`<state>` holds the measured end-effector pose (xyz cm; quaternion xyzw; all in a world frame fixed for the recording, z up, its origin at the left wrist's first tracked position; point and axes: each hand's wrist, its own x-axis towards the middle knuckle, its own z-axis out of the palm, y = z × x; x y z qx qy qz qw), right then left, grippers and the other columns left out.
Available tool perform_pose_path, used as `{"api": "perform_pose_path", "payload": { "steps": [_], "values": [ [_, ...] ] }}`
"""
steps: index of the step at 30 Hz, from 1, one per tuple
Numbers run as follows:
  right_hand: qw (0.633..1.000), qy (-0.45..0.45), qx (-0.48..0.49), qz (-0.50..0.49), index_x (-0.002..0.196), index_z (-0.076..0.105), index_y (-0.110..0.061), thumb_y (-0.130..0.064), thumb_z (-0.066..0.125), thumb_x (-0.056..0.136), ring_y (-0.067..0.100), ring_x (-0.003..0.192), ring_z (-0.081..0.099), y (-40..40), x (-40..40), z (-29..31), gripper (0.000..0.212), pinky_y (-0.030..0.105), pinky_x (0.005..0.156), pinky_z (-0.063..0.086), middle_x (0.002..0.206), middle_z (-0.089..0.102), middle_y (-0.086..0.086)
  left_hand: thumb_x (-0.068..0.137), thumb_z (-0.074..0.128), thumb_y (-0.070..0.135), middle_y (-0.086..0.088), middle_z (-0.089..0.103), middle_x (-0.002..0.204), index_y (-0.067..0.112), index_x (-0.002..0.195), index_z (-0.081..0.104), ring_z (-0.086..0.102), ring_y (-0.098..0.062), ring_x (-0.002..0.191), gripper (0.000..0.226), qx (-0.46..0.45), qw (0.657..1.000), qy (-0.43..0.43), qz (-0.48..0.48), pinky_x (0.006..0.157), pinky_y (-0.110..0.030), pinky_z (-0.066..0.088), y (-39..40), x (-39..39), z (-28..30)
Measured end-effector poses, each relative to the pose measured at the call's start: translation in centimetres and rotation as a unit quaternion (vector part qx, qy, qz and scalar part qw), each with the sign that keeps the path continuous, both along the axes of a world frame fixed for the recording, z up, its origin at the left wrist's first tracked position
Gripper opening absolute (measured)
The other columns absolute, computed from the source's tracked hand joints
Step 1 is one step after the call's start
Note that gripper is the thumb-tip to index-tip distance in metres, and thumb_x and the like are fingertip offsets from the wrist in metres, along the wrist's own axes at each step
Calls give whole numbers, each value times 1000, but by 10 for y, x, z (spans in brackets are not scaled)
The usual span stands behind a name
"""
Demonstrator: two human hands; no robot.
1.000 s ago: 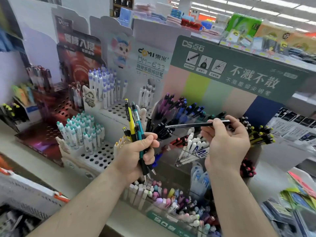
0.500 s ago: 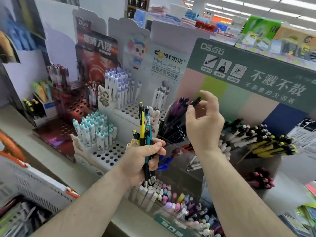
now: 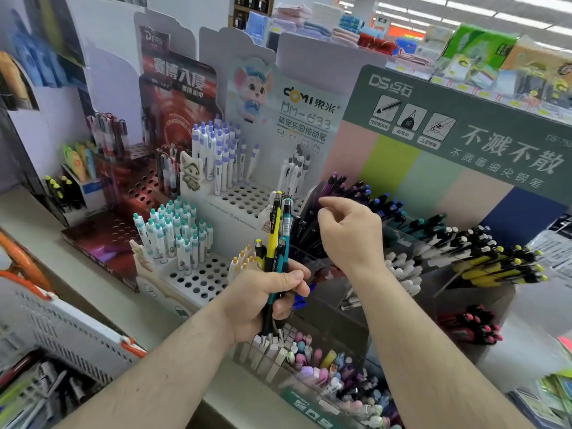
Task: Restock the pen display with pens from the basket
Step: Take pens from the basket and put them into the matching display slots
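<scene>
My left hand (image 3: 266, 300) grips an upright bundle of pens (image 3: 277, 243), among them a yellow one, a teal one and a black one. My right hand (image 3: 349, 233) hovers just right of that bundle, fingers loosely curled, holding nothing. It is in front of the slanted clear compartments of the pen display (image 3: 402, 224), by the compartment of black pens with purple ends (image 3: 337, 187). The white basket (image 3: 62, 329) with orange clips sits at the lower left, with pens visible inside.
White peg-hole stands hold blue-capped pens (image 3: 223, 153) and teal-capped pens (image 3: 173, 236) to the left. A red peg stand (image 3: 123, 193) is further left. A tray of pastel pens (image 3: 325, 370) lies below my hands. Yellow-and-black pens (image 3: 495, 267) fan out at right.
My right hand carried a black pen left to the purple-ended pens and now holds nothing. The view shifted left, bringing the basket into sight. My left hand kept its bundle.
</scene>
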<state>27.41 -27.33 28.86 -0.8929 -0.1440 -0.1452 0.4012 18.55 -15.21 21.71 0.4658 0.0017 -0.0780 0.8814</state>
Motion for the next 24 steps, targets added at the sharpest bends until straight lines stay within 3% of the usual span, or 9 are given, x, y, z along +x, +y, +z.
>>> {"api": "perform_pose_path", "payload": {
  "steps": [3, 6, 10, 14, 18, 21, 24],
  "values": [
    [980, 108, 152, 69, 105, 71, -25, -25, 69, 90, 7, 82, 66, 0, -14, 4, 15, 24, 74, 52, 88, 73, -8, 79, 64, 8, -7, 63, 67, 10, 77, 73, 41, -11, 40, 9, -6, 999, 0, -31, 42, -21, 36, -2, 0, -1],
    [955, 183, 177, 151, 105, 67, -26, -24, 73, 89, 5, 76, 66, 0, -29, 0, 17, 21, 66, 52, 92, 74, 1, 76, 61, 11, -8, 64, 66, 8, 78, 71, 41, -11, 38, 10, -8, 999, 1, -52, 42, -21, 34, -7, 0, -2],
    [957, 127, 242, 100, 106, 62, -25, -11, 67, 93, 6, 70, 66, -10, -30, -3, 20, 22, 65, 53, 84, 74, 0, 82, 70, 15, -7, 69, 72, 6, 98, 68, 43, -9, 38, 18, 7, 999, 24, -46, 42, -19, 33, -10, -1, -1],
    [923, 90, 369, 62, 114, 57, -22, -2, 53, 100, 10, 73, 66, -29, -31, -1, 24, 24, 67, 55, 82, 74, -1, 80, 57, 23, -6, 71, 75, 7, 117, 61, 44, -7, 39, 40, -46, 998, 48, 0, 39, -17, 32, -12, 2, -1],
    [899, 103, 422, 58, 111, 55, -20, 0, 47, 102, 16, 84, 70, -43, -38, -7, 23, 27, 73, 57, 84, 76, -1, 80, 62, 23, -4, 65, 67, 9, 103, 64, 39, -5, 34, 28, -147, 988, 36, 18, 35, -17, 31, -16, 4, 0],
    [879, 129, 456, 46, 109, 56, -17, 0, 48, 101, 18, 81, 71, -52, -43, -11, 20, 25, 69, 57, 82, 75, 0, 52, 95, 23, -4, 62, 67, 10, 88, 74, 39, -6, 35, 43, -221, 975, 5, -6, 35, -18, 34, -20, 8, -1],
    [889, 120, 443, 1, 108, 63, -17, -7, 58, 98, 14, 67, 66, -62, -49, -11, 15, 23, 63, 55, 73, 68, -3, 42, 100, 23, -2, 59, 65, 11, 82, 75, 38, -6, 35, 49, -234, 972, -12, -21, 35, -18, 34, -26, 12, -1]
  ]
}}
